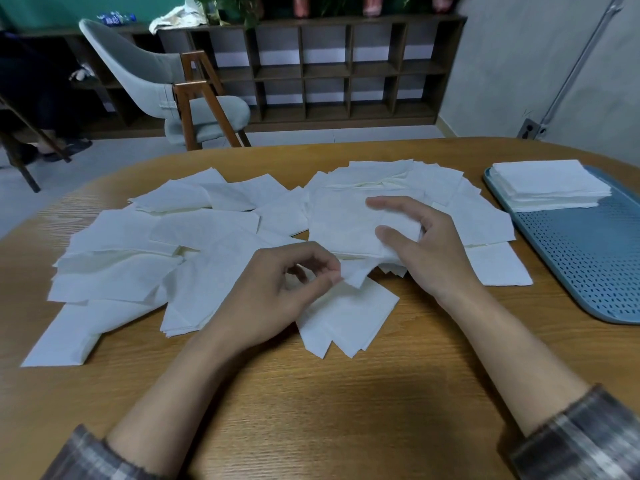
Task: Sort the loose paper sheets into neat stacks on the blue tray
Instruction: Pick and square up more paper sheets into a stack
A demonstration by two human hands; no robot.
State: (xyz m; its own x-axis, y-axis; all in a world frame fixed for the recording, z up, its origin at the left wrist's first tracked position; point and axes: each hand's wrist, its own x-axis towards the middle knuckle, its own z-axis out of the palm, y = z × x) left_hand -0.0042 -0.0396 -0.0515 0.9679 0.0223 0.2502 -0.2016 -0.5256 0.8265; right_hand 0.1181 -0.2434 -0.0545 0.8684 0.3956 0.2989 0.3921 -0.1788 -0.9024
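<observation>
Pinches, with thumb and fingertips of the left hand (277, 289), the near corner of one sheet (356, 277), fingers curled together on that corner only. Grips with the right hand (426, 251) a small bundle (339, 226) of gathered sheets, thumb on top, index finger stretched over the far part, other fingers hidden below. Holds the bundle low over the middle of the table (311, 410), just beside the left hand, above the loose sheets (138, 258) spread to the left and behind. Seems to join the pinched sheet to the bundle. Could tear or crumple this thin sheet by pulling on so small a corner. Could also drag neighbouring sheets along, because of much overlap. Could fan out the bundle by loosening the right grip, with edges no more even. Shows a nearly square bundle, no clear long axis, one corner toward the left hand, edges slightly turned against the table edge. Has on the right the blue tray (588, 271), long axis from near to far, with one neat stack (550, 183) at its far end, well apart from both hands.
</observation>
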